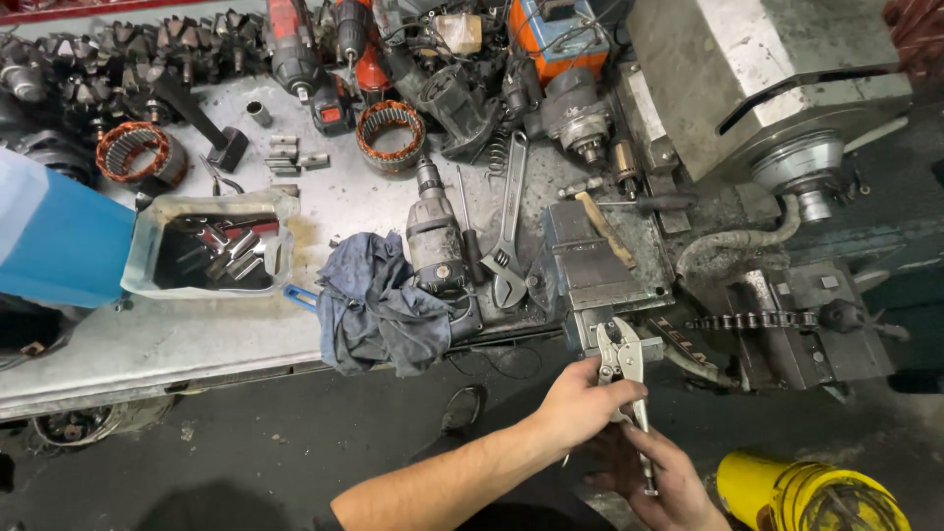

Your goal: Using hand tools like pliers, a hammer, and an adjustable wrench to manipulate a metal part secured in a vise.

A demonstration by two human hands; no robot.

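**benchrat:** Off the front edge of the workbench, near its right end, a pair of locking pliers is being held in mid-air by both hands. The left hand is wrapped round the upper handles just under the jaws, fingers closed on the tool. The right hand is cupped under the lower end of the handles, fingers curled against it, probably because that's where the adjusting screw and release lever sit. Whether the jaws are clamped on anything can't be told; nothing is seen in them.

**sparky_two:** Makes sense that it's kept clear of the bench, since hardly any bare top is left. What's lying closest?

**benchrat:** Just above the pliers, at the front edge, a grey steel block is parked. Left of it an adjustable wrench and a screwdriver are laid side by side, handles pointing to the back edge, next to an old electric drill that is resting on a blue rag.

**sparky_two:** And the small stuff?

**benchrat:** Loose sockets and bits are corralled in a cut-open plastic jug towards the left end, presumably so nothing rolls off. A copper-wound stator is set further back. A yellow container is seen down on the floor at right.
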